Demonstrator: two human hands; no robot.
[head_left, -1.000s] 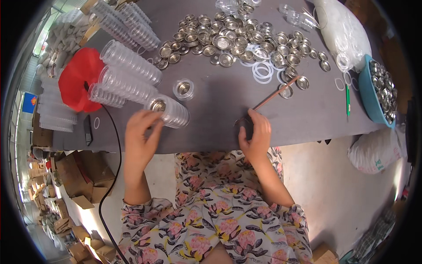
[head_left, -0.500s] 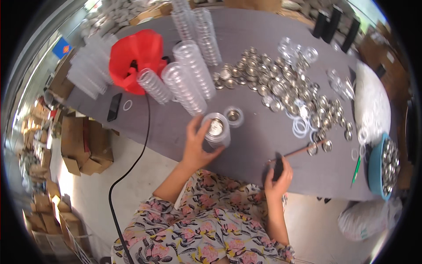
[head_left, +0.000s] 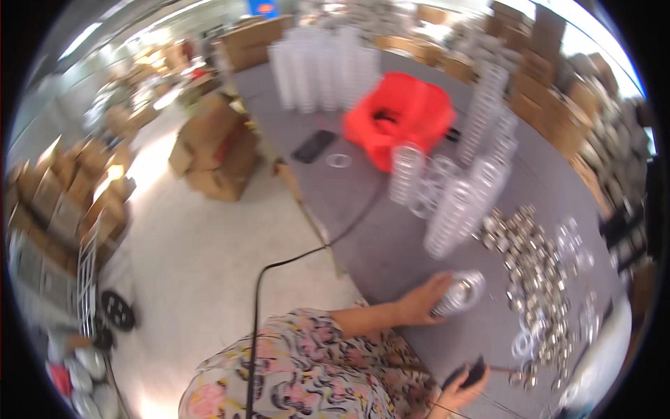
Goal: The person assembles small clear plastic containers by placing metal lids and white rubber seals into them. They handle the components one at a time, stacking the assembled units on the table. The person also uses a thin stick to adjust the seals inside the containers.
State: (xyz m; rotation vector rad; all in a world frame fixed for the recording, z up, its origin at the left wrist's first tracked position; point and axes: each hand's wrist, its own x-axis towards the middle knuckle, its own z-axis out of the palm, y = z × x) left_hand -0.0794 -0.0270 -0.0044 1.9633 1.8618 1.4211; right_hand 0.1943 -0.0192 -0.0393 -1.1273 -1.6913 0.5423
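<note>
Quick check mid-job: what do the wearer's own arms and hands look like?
The left hand and right hand look bare, with no glove visible. The left sleeve is loose, pale fabric printed with pink, yellow and dark flowers, leaving the forearm uncovered. The right sleeve isn't clearly visible. Blur hides any small markings. A black cable crosses before the clothing.

I can't read a single word or number from here. The nearest thing to a sign is a small, bright blue, flat panel (head_left: 262, 8), showing just above a tan cardboard box (head_left: 257, 42). It carries an orange-red mark, too blurred for me to make out any lettering.
</note>
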